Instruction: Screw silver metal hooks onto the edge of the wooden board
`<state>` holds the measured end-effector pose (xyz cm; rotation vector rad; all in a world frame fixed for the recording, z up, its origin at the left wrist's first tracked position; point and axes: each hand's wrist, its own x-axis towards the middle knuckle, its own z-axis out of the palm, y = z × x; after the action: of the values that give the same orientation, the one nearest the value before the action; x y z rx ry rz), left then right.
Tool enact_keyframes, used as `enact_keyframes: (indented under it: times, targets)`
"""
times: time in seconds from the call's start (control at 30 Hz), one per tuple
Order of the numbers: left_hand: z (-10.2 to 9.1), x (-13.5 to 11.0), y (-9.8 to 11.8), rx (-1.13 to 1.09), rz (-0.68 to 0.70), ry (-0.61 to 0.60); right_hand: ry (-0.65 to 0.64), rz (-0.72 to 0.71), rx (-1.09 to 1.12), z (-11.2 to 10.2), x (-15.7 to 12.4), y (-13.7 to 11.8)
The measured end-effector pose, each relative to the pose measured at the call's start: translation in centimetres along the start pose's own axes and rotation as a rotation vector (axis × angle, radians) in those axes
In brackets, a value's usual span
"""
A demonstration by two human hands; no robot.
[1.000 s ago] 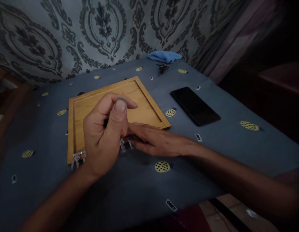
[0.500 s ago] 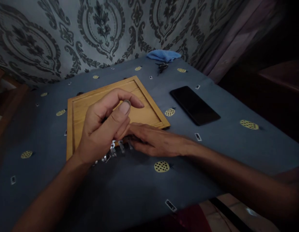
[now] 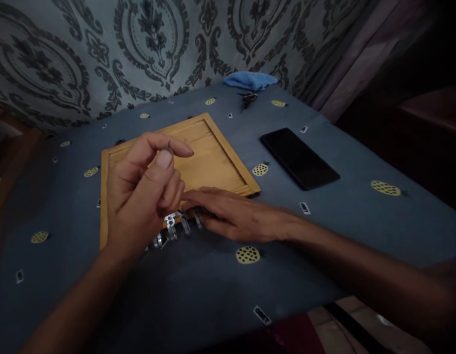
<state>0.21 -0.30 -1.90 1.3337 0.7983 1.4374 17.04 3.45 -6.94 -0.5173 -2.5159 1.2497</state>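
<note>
A square wooden tray point(image 3: 216, 162) lies on a blue-grey patterned cloth point(image 3: 198, 290). My left hand point(image 3: 142, 191) is raised over the tray's near left part, thumb and forefinger pinched together on something too small to name. My right hand point(image 3: 235, 214) lies flat, fingers stretched out, on the tray's near edge and the cloth. Several small shiny metal clips point(image 3: 172, 228) sit by the tray's near edge, just left of my right fingertips and under my left hand.
A black phone point(image 3: 299, 157) lies face up to the right of the tray. A folded blue cloth point(image 3: 250, 80) and a small dark object point(image 3: 247, 98) sit at the far edge by the patterned wall. The table's edge drops off at the right.
My left hand has shifted left and risen a little, its thumb and forefinger closing into a pinch. More of the metal clips now show. My right hand has stayed put.
</note>
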Motion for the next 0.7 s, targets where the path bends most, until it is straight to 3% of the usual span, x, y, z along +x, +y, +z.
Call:
enact_keyframes:
  times: [0.13,0.33,0.7]
  targets:
    - [0.5,-0.7,0.5,0.043,0.004,-0.020,-0.013,0.023,-0.030,0.1,-0.1,0.0]
    - [0.9,-1.0,2.0,0.168,0.002,0.057,-0.004,0.016,-0.046,0.2,-0.3,0.2]
    - [0.5,-0.7,0.7,0.069,-0.014,0.020,-0.021,0.015,-0.036,0.1,0.0,0.1]
